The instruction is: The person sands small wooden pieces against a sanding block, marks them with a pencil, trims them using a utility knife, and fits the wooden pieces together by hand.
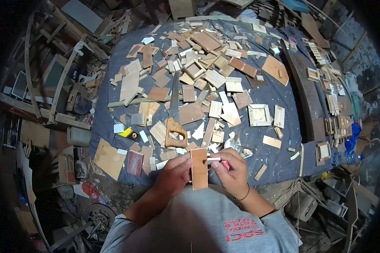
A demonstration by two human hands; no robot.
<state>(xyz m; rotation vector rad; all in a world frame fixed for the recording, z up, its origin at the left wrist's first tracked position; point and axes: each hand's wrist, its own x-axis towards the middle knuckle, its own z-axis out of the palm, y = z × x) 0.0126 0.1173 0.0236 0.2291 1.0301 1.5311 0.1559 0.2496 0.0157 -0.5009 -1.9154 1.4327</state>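
My left hand (pixel 173 170) grips a narrow rectangular wooden board (pixel 199 170) by its left edge, held upright in front of my chest. My right hand (pixel 233 170) is closed on a small pale wooden strip (pixel 213 160), whose end meets the board's right edge. Something pinkish red (pixel 226 165) shows between the right fingers; its kind is hidden. Just beyond the hands lies a handsaw (pixel 176 135), its wooden handle towards me and its blade pointing away. A yellow and black tool (pixel 128 133), perhaps a tape measure, rests to the left.
Wooden offcuts (pixel 194 69) are heaped across the dark cloth (pixel 278 156) on the table. A square wooden frame (pixel 259 115) lies to the right. Beyond it runs a long dark plank (pixel 299 84). A clear plastic bottle (pixel 348 158) is at the far right. Scrap clutters the floor on both sides.
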